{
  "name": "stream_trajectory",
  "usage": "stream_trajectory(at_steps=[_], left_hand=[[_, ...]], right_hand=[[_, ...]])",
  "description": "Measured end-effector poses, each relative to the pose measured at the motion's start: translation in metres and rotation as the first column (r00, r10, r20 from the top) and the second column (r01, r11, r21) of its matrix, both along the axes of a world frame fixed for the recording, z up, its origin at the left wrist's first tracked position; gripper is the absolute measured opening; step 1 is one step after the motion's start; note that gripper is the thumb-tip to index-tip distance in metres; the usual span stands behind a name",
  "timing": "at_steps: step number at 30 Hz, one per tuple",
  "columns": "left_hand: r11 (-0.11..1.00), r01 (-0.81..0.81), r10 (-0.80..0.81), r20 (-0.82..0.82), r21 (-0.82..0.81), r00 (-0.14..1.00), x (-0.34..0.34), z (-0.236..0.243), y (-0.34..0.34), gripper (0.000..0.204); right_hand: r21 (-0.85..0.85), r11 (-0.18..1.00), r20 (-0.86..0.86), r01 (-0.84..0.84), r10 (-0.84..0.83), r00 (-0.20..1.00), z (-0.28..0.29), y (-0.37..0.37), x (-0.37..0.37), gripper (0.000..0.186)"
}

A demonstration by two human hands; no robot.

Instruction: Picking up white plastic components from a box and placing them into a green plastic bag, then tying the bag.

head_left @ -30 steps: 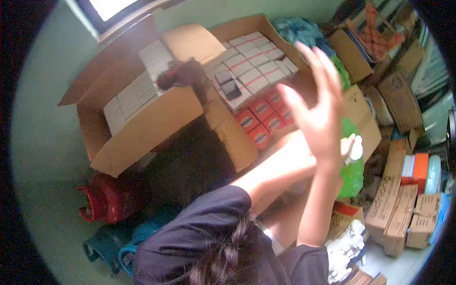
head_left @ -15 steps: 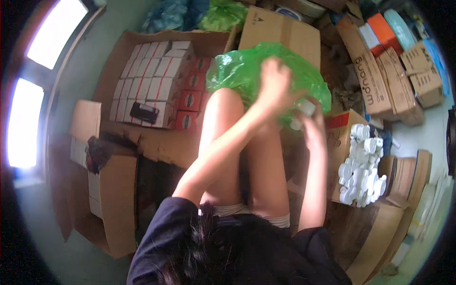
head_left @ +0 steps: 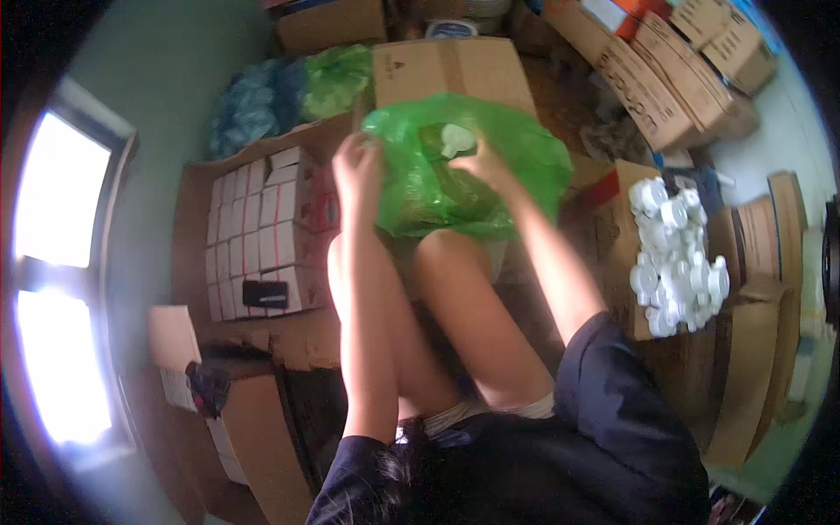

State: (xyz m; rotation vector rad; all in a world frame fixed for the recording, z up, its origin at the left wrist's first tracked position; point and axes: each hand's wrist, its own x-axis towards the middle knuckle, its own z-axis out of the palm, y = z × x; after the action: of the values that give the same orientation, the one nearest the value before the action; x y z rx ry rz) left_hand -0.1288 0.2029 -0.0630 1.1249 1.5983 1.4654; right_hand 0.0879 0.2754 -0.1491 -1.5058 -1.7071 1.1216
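A crinkled green plastic bag (head_left: 525,166) spreads over and beyond my knees, its mouth partly open. At its left edge my left hand (head_left: 357,166) is closed on the film, fingers bent. My right hand (head_left: 483,166) reaches over the bag's middle, its fingers around a white plastic piece (head_left: 457,140) with a rounded head and a narrow end. Some of the fingers are hidden by the piece and blurred. Brownish shapes show dimly through the green film; I cannot tell what they are.
At right, a heap of similar white plastic pieces (head_left: 674,254) tops a carton. An open carton of white boxes (head_left: 254,227) stands at left, a black phone-like object (head_left: 265,294) on them. A closed cardboard box (head_left: 455,74) sits behind the bag; stacked cartons (head_left: 647,96) stand far right.
My left hand has moved left to the bag's edge. My right hand has shifted left over the bag with a white piece. The view has turned, and the bag is spread wider.
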Motion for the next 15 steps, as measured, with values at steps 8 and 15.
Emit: stream_trajectory(at_steps=[8,15], left_hand=[[0.842,0.341,-0.449,0.191,0.418,0.873,0.032,0.054,-0.015,0.072],[0.885,0.252,-0.242,-0.075,0.391,0.967,0.075,0.048,-0.022,0.08]], right_hand=[[0.026,0.94,-0.268,0.341,-0.322,0.908,0.027,-0.217,0.105,0.039],[0.548,0.407,0.013,0.731,-0.878,0.479,0.096,-0.306,0.316,0.027]])
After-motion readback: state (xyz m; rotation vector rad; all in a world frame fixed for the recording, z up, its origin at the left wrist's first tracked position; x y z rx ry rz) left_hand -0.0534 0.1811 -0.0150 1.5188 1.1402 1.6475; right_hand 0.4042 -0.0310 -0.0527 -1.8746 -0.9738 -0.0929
